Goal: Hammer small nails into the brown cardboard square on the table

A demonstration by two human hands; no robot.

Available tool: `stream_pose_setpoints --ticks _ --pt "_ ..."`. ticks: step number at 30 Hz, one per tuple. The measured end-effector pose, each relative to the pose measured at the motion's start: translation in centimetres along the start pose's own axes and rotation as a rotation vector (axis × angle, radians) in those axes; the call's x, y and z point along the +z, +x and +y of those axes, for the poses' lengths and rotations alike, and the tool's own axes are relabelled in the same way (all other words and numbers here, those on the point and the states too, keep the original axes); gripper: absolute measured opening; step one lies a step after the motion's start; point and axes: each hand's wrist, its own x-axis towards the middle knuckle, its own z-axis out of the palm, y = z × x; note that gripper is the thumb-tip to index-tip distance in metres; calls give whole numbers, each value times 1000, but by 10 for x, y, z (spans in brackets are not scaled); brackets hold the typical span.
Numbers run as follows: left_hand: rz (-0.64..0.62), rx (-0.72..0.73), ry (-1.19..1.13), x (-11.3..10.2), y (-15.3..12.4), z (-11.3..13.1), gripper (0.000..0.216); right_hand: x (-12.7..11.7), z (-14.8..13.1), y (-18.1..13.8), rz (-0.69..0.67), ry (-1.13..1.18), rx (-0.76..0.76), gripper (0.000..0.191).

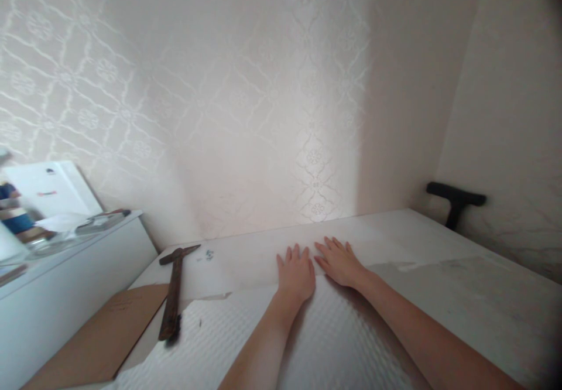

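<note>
Beneath both hands: table (pixel 386 229), with a textured white sheet (pixel 219 343) laid on it. The sheet runs from the heels of the hands toward the wearer, beneath both forearms.
Left hand (pixel 296 273): palm down, fingers spread, nothing gripped; pressed or resting near the sheet's far edge.
Right hand (pixel 340 261): palm down just beside the left hand, fingers slightly apart, nothing gripped.
Sheet edge: appears to pass under the palms; blur prevents an exact reading.
Grey patch (pixel 465 296): right of the right hand, bordered by a ragged pale edge.
Hammer (pixel 174 290): left of the left hand, well apart from it, lying flat with its head toward the wall (pixel 246 115).
Small blue-green pieces (pixel 209 255): left of the left hand, just beside the hammer head; type not readable.
Brown board (pixel 105 334): farther left of the left hand, beyond the hammer, flat.
Black T-shaped handle (pixel 456 195): right of the right hand, beyond the table's edge.
Progress: judged from the present layout, the sheet is already spread and in the smoothing or positioning stage. The grey patch appears uncovered; whether the sheet is fastened cannot be told.
</note>
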Motion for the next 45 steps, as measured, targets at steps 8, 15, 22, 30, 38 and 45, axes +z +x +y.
stream_pose_setpoints --ticks 8,15,22,30,38,45 --pt "-3 -6 9 1 1 0 47 0 1 1 -7 1 2 54" --pt "-6 -6 11 1 0 0 47 -1 0 1 -10 -1 6 54" --pt "-5 -6 1 1 1 0 47 -1 0 0 -4 1 7 54" --pt "7 -4 4 3 1 0 48 1 1 1 4 -9 0 54" --pt "12 2 11 3 1 -1 47 2 1 2 10 -7 0 54" --pt "8 -3 3 3 2 -1 47 -1 0 0 3 1 5 54"
